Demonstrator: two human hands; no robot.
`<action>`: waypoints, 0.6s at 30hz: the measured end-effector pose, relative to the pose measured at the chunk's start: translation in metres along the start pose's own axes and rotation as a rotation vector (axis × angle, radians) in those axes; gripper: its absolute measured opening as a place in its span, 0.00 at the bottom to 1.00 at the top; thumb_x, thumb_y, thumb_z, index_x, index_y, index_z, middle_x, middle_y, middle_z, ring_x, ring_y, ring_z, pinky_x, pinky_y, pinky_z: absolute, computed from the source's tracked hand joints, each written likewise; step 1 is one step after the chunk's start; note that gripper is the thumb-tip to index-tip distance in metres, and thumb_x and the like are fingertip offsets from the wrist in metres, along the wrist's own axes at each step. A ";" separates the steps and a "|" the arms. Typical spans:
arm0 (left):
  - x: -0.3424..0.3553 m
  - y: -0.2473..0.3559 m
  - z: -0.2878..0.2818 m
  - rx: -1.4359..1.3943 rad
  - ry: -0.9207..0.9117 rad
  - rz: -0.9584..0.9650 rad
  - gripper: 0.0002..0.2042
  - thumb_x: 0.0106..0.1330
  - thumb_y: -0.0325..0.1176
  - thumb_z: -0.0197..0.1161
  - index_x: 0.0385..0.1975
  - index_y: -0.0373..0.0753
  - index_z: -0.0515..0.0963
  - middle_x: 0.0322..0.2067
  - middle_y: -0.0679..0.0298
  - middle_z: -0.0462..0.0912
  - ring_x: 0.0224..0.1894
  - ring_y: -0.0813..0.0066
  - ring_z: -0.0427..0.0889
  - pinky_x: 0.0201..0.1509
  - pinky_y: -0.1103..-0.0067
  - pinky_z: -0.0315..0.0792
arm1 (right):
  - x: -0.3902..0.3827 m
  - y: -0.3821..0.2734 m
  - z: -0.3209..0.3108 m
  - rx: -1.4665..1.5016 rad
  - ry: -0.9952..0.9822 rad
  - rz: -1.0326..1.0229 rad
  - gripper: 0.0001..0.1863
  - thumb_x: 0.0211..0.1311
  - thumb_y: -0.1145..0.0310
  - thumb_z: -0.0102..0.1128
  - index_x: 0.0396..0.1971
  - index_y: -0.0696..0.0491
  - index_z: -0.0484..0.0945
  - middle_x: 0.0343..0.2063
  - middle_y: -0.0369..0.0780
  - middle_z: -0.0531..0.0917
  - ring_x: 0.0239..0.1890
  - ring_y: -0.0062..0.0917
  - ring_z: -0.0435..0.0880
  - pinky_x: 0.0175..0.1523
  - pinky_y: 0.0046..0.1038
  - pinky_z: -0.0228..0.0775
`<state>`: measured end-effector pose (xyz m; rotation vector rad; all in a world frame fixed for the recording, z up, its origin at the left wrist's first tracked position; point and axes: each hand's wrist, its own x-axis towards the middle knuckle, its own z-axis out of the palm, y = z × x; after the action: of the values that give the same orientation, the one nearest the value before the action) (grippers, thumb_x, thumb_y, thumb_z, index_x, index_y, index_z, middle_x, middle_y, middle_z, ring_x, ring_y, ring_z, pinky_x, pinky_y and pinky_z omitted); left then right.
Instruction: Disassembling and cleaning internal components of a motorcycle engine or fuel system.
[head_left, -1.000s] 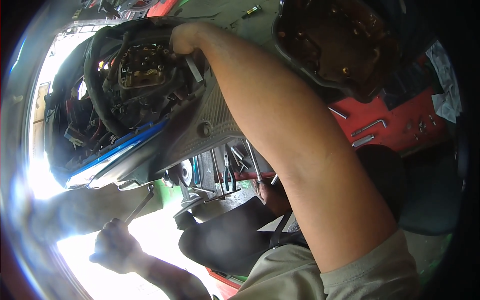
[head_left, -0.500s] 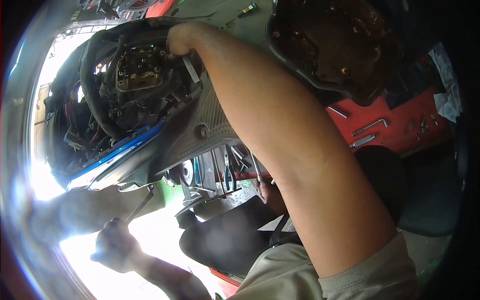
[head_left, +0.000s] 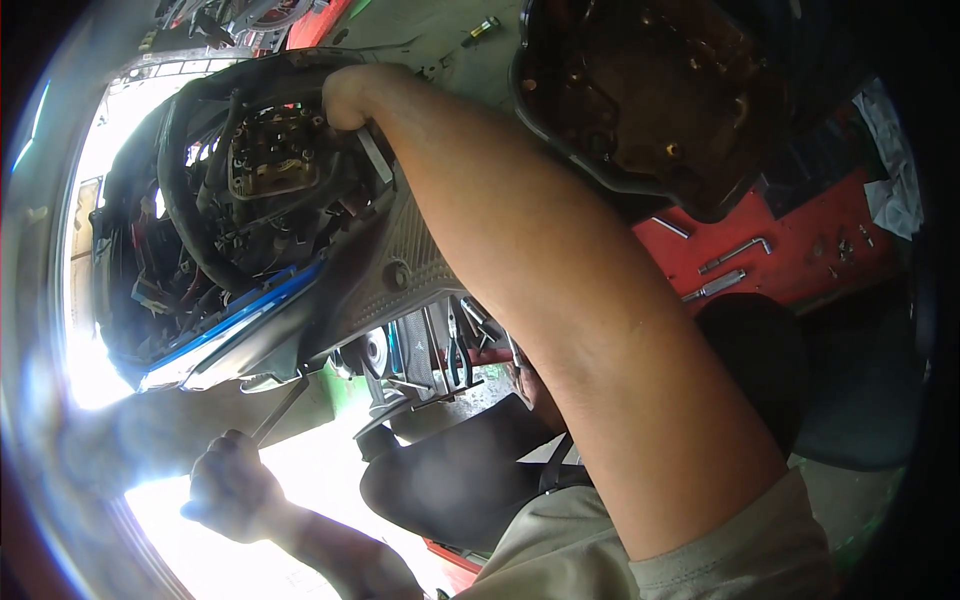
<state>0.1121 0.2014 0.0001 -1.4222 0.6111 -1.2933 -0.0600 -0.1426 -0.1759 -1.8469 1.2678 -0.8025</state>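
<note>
My left hand [head_left: 232, 485] is closed round a long wrench [head_left: 280, 410], whose far end reaches the underside of a scooter body with blue-white trim [head_left: 238, 318] at left. Higher up, my right hand [head_left: 345, 100] is curled at the side of an exposed engine head [head_left: 272, 150], beside a flat silver bar [head_left: 378, 158]; what its fingers grip is hidden. A ribbed floorboard [head_left: 410, 250] lies beneath my right forearm.
At upper right sits an oily dark pan [head_left: 625, 105], near a red surface [head_left: 810, 205] carrying tools and small parts. A white rag [head_left: 890, 205] lies at the far right. Pliers [head_left: 458, 360] and other tools sit below the floorboard. My knee [head_left: 420, 490] is low in view.
The view has shifted slightly, with the engine, my right hand and the pan appearing a little lower and further left. Both hands keep much the same hold.
</note>
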 end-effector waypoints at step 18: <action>-0.011 0.020 0.125 -0.573 0.639 -0.178 0.06 0.67 0.33 0.57 0.26 0.47 0.75 0.32 0.67 0.80 0.33 0.71 0.79 0.40 0.66 0.72 | -0.025 -0.013 -0.015 -0.138 0.168 0.172 0.19 0.66 0.67 0.57 0.54 0.51 0.86 0.57 0.45 0.85 0.58 0.42 0.85 0.61 0.40 0.77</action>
<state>0.2290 0.2499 -0.0027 -1.5237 1.3934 -1.8266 -0.0739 -0.1188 -0.1594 -1.7758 1.6006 -0.8064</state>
